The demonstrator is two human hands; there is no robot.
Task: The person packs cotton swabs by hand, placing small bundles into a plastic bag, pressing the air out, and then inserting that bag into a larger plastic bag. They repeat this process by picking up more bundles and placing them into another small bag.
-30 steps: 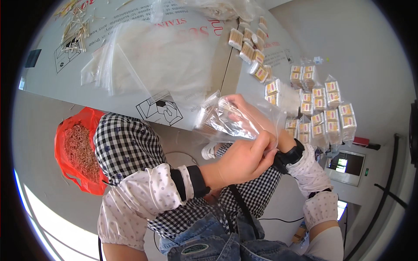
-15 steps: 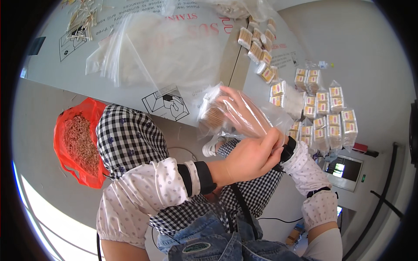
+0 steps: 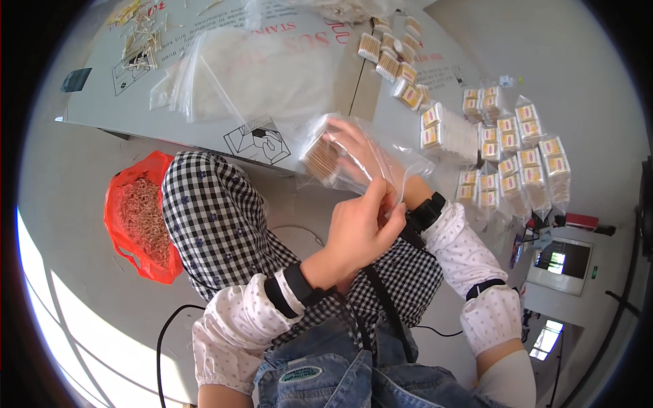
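My right hand [image 3: 367, 155] shows through the film of a clear plastic bag [image 3: 416, 162]; whether it is inside the bag or behind it I cannot tell. Its fingers grip a bundle of cotton swabs [image 3: 318, 159] with white tips and brown sticks, at the bag's far end. My left hand [image 3: 360, 228] pinches the bag's near edge between thumb and fingers, close to my right wrist. Beyond both hands, a stack of flat clear bags [image 3: 265, 78] lies on the table [image 3: 204, 139].
Unbagged swab bundles [image 3: 388, 66] lie at the back right. Filled bags with yellow-and-white labels [image 3: 509, 166] stand in rows on the right, beside a white-labelled row [image 3: 452, 132]. Loose swabs [image 3: 141, 42] are scattered far left. An orange-red bag of sticks [image 3: 144, 224] sits left of my knee.
My right hand, the swab bundle and the bag have shifted slightly left and away. My left hand still pinches the bag's edge, which is now pulled out more toward me.
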